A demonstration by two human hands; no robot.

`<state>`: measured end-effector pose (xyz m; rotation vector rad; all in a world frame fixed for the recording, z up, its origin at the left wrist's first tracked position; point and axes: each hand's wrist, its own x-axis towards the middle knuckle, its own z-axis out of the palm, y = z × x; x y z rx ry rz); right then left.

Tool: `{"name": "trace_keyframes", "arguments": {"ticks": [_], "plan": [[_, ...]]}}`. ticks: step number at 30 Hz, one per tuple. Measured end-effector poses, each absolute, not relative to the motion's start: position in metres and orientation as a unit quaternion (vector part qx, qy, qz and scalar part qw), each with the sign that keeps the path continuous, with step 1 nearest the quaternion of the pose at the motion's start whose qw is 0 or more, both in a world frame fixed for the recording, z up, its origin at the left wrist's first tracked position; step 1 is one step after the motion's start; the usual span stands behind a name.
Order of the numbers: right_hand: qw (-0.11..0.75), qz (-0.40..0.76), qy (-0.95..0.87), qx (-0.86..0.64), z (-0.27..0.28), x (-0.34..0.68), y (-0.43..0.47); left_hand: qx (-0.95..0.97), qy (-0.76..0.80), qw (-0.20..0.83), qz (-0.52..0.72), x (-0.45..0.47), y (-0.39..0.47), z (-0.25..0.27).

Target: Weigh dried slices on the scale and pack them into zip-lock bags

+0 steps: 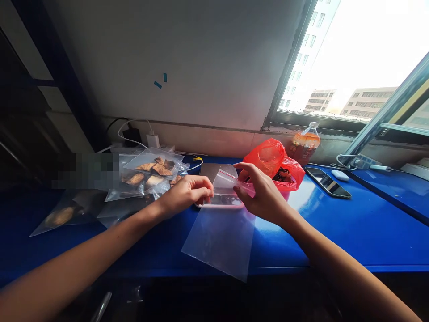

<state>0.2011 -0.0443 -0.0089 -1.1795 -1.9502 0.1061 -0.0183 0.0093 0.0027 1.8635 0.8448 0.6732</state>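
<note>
A clear zip-lock bag with a red strip along its mouth hangs flat before me, its lower corner reaching past the table's front edge. My right hand grips its upper right side, thumb and forefinger spread along the strip. My left hand has its fingers curled together beside the bag's left edge; what they hold, if anything, is hidden. Behind the bag lies a flat grey device with a pale front edge, partly covered. Left of it, filled clear bags contain brown, dried-looking slices.
A red plastic bag with dark pieces inside stands behind my right hand. A drink bottle is by the window. A phone and a white case lie right on the blue table. A charger with cables is at the wall.
</note>
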Motion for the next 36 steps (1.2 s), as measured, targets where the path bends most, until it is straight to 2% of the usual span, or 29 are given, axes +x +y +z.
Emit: {"name": "trace_keyframes", "arguments": {"ticks": [5,7,13,22,29,36], "plan": [[0.433,0.241,-0.753,-0.433,-0.007,0.192,-0.048,0.795,0.338,0.457,0.213,-0.017,0.004,0.002],[0.436,0.27,-0.751,-0.417,-0.008,0.188,-0.051,0.802,0.336,0.444,0.217,-0.018,0.004,0.003],[0.412,0.269,-0.761,-0.422,-0.012,0.179,-0.055,0.8,0.328,0.416,0.283,-0.019,0.004,0.002],[0.434,0.292,-0.739,-0.424,-0.022,0.167,-0.054,0.82,0.341,0.365,0.279,-0.01,-0.01,0.0],[0.44,0.307,-0.719,-0.442,-0.028,0.165,-0.051,0.862,0.317,0.267,0.292,-0.009,-0.013,-0.004],[0.433,0.227,-0.73,-0.478,-0.03,0.162,-0.056,0.885,0.297,0.195,0.302,-0.01,-0.013,-0.009]]}}
